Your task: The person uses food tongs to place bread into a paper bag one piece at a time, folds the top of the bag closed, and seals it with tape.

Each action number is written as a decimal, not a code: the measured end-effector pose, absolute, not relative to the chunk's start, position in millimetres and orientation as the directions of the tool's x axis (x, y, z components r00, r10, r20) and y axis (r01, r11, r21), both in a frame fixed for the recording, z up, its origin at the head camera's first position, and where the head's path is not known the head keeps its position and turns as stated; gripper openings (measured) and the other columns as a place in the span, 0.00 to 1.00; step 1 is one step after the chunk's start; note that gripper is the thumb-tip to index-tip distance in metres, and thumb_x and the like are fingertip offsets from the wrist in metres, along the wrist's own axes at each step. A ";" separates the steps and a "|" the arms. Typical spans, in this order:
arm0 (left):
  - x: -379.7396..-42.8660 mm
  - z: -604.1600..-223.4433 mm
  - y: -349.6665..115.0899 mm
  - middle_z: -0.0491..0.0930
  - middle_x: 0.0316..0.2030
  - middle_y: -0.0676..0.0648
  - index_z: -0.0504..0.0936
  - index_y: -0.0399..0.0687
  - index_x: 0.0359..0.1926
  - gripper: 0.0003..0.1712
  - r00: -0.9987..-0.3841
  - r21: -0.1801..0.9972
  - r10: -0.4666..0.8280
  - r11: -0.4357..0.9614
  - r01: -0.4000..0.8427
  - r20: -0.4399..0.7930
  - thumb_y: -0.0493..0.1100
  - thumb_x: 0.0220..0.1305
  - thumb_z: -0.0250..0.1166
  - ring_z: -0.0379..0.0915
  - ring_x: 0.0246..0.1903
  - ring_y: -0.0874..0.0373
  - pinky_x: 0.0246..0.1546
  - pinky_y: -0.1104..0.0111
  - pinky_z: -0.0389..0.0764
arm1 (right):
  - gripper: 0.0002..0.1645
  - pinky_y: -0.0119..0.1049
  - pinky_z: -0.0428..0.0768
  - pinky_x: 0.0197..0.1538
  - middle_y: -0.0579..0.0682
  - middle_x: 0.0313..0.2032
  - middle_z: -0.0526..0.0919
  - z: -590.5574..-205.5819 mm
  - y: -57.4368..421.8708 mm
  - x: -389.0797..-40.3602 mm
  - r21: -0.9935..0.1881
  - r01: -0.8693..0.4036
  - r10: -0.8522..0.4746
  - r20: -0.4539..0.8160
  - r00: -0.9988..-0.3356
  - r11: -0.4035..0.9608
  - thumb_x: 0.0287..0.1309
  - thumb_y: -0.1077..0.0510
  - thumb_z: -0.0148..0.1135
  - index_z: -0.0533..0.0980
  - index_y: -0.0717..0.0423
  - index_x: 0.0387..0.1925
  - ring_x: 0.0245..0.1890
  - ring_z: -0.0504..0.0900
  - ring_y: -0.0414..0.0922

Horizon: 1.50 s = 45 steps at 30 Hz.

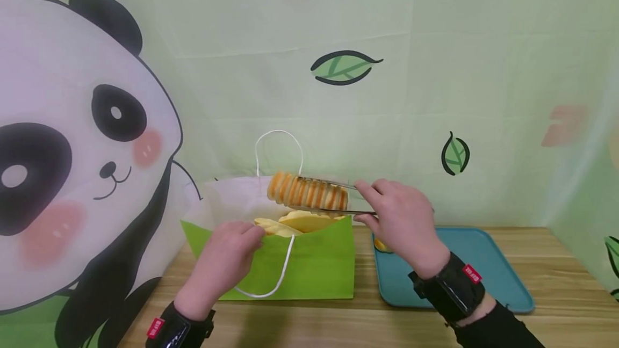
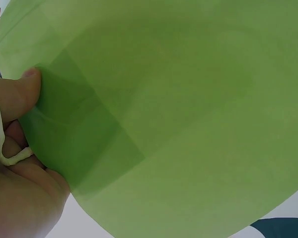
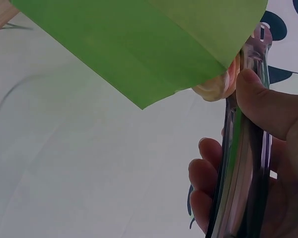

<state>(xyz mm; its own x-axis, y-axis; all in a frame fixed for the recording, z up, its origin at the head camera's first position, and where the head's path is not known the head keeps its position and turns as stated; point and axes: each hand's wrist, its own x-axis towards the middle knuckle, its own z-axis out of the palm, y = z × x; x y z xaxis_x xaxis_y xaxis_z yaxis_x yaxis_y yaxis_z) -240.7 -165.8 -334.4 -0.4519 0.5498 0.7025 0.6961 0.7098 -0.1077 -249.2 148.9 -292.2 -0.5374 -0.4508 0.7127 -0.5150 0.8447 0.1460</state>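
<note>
My right hand point(image 1: 401, 222) grips metal tongs point(image 3: 241, 168), whose arms clasp a ridged, golden-brown spiral bread roll point(image 1: 307, 190). The roll lies sideways above the mouth of a green paper bag point(image 1: 314, 273). Yellow flat-looking food pieces point(image 1: 311, 221) show inside the bag, their lower parts hidden by its front wall. With thumb and fingers, my left hand point(image 1: 227, 254) pinches the bag's upper front edge. The left wrist view shows its thumb on the green paper point(image 2: 154, 99) and a white cord handle point(image 2: 17, 156) by the fingers.
A blue tray point(image 1: 479, 267) lies on the wooden table point(image 1: 290, 324) to the right, partly behind my right forearm. On its left edge sits a small yellow piece point(image 1: 381, 246). A printed cloth backdrop point(image 1: 232, 79) with a panda and leaves stands behind.
</note>
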 end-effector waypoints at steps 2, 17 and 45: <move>-240.6 -334.3 -165.8 0.74 0.20 0.54 0.77 0.46 0.26 0.12 -0.450 -0.108 0.550 0.709 0.697 0.704 0.29 0.41 0.69 0.70 0.21 0.60 0.27 0.65 0.71 | 0.36 0.36 0.72 0.23 0.48 0.31 0.79 -291.7 148.1 -249.4 0.144 -0.517 -0.452 0.710 -0.540 0.844 0.38 0.45 0.74 0.76 0.52 0.52 0.26 0.76 0.45; -241.6 -335.1 -166.4 0.77 0.22 0.53 0.77 0.46 0.27 0.12 -0.454 -0.108 0.550 0.710 0.696 0.701 0.29 0.41 0.69 0.72 0.23 0.58 0.28 0.64 0.72 | 0.35 0.34 0.70 0.22 0.48 0.30 0.78 -287.3 140.9 -251.3 0.190 -0.485 -0.482 0.642 -0.596 0.854 0.38 0.42 0.73 0.76 0.52 0.49 0.24 0.75 0.45; -240.9 -334.2 -165.2 0.78 0.23 0.53 0.79 0.46 0.28 0.12 -0.436 -0.113 0.550 0.704 0.702 0.712 0.28 0.41 0.68 0.73 0.24 0.58 0.28 0.63 0.72 | 0.30 0.33 0.64 0.18 0.46 0.24 0.74 -275.7 103.9 -259.6 0.205 -0.471 -0.489 0.607 -0.626 0.858 0.42 0.40 0.70 0.76 0.50 0.45 0.21 0.72 0.43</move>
<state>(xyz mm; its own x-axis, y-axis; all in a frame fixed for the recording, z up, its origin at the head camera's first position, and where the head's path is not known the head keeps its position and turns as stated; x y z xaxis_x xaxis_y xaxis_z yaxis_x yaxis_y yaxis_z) -240.9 -165.2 -334.2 -0.4364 0.5498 0.7122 0.7015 0.7036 -0.1132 -259.6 103.9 -275.7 -0.6263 -0.4889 0.6073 -0.4710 0.8580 0.2050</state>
